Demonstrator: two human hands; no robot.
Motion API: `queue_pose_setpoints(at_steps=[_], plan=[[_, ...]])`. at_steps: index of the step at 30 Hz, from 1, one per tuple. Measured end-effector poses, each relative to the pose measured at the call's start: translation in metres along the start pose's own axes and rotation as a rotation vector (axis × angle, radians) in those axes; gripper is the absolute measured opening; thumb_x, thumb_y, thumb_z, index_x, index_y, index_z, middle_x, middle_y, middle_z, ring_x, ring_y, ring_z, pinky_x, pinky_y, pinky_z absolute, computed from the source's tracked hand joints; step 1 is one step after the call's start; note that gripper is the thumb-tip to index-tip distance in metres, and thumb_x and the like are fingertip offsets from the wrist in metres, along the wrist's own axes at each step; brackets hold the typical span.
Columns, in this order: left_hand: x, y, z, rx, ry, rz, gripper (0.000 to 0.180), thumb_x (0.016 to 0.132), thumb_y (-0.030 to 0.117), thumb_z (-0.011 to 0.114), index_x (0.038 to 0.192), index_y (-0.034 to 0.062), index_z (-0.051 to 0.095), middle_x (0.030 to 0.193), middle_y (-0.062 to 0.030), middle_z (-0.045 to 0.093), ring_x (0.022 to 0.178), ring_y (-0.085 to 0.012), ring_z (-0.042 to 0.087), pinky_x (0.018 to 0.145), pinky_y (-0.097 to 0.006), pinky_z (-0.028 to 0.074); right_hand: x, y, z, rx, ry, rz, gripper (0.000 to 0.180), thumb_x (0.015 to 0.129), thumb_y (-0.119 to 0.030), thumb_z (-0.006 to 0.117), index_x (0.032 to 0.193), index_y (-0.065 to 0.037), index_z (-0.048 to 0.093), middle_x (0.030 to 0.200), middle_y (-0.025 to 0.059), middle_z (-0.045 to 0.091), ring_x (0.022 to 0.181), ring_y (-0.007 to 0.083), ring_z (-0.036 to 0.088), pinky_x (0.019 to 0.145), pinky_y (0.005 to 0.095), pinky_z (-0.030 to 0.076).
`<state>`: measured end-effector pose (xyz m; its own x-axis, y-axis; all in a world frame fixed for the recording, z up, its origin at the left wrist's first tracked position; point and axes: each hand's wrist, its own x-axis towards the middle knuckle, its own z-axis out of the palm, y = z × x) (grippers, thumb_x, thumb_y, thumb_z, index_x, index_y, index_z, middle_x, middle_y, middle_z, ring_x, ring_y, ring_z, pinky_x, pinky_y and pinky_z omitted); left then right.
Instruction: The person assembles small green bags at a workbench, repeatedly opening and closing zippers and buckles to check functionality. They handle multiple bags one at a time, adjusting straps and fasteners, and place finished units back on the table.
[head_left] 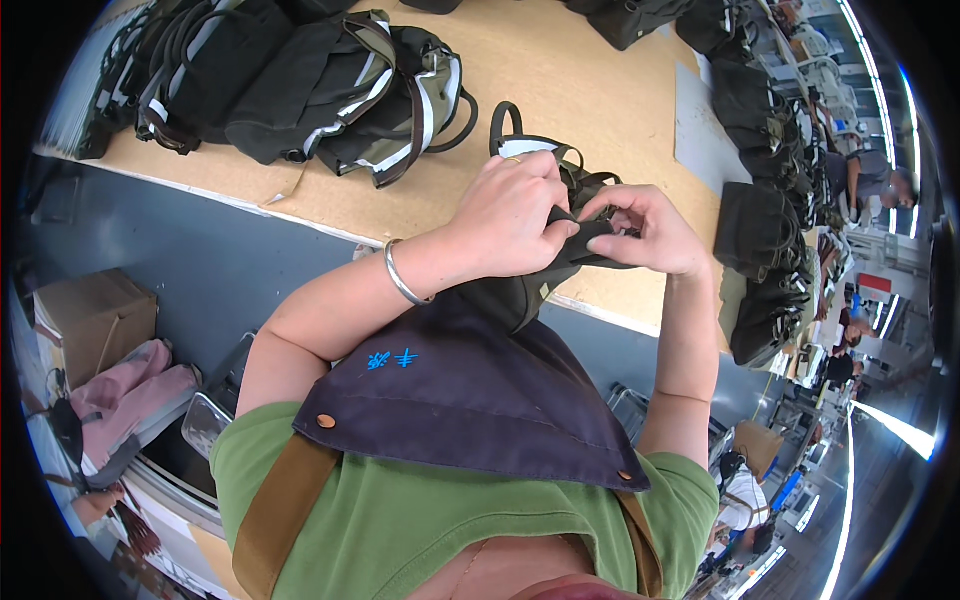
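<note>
bag between other bags

Bag, one, soft fabric, dark olive to near-black; body slack and creased, unevenly bunched at the grip. Dark cloth edge gathered within the grip; exact seam or opening hidden by fingers. Round carrying handle, dark, standing as an upright loop beyond the grip and to its left. White trim near the handle base. Narrow straps just beyond the grip. Lower body sagging nearer than the grip and to its left, small pale tab on its surface.
</note>
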<state>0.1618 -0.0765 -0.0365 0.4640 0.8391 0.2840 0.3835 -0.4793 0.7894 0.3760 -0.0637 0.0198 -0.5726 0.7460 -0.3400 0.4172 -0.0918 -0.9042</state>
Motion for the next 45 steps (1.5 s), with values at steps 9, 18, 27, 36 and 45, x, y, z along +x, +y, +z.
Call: queue_pose_setpoints(at_steps=[9,18,27,36,45], plan=[[0.011,-0.005,-0.024,-0.092,-0.202,0.032,0.023,0.071,0.020,0.078,0.080,0.0020,0.067,0.086,-0.0088,0.063,0.077,-0.0284,0.061,0.068,-0.037,0.048,0.001,0.004,0.002,-0.041,0.007,0.055,0.010,0.082,0.000,0.068,0.091,-0.002,0.068,0.066,-0.0093,0.051,0.054,-0.0017,0.040,0.047,0.0183,0.030],[0.007,-0.007,-0.024,-0.218,-0.192,0.071,0.026,0.073,0.019,0.078,0.091,0.0038,0.068,0.080,-0.0068,0.057,0.078,-0.0229,0.056,0.067,-0.035,0.044,0.001,0.000,0.007,-0.011,0.019,0.054,0.009,0.082,0.001,0.068,0.091,-0.002,0.068,0.067,-0.0076,0.053,0.056,-0.0011,0.043,0.048,0.0179,0.033],[0.008,-0.006,-0.022,-0.254,-0.221,0.025,0.022,0.072,0.016,0.079,0.087,0.0055,0.068,0.077,-0.0045,0.051,0.076,-0.0200,0.051,0.070,-0.033,0.041,0.001,-0.008,0.012,-0.100,0.054,0.060,0.008,0.080,-0.002,0.069,0.088,-0.001,0.068,0.063,-0.0062,0.052,0.054,-0.0004,0.042,0.047,0.0189,0.033],[0.003,-0.012,-0.009,-0.349,-0.198,-0.021,0.013,0.073,0.012,0.077,0.077,0.0074,0.066,0.078,-0.0033,0.053,0.076,-0.0199,0.052,0.076,-0.033,0.039,0.001,-0.004,0.012,-0.173,0.018,0.027,0.010,0.080,-0.004,0.067,0.090,-0.002,0.067,0.063,-0.0051,0.052,0.055,0.0011,0.043,0.049,0.0203,0.036],[-0.005,-0.002,0.005,-0.029,0.051,0.092,0.025,0.077,0.022,0.076,0.094,0.0140,0.059,0.084,0.0054,0.064,0.087,-0.0127,0.061,0.092,-0.041,0.027,0.001,0.003,-0.007,0.171,0.001,0.049,0.014,0.093,-0.004,0.056,0.106,0.000,0.059,0.086,-0.0026,0.059,0.072,0.0022,0.051,0.063,0.0192,0.043]])
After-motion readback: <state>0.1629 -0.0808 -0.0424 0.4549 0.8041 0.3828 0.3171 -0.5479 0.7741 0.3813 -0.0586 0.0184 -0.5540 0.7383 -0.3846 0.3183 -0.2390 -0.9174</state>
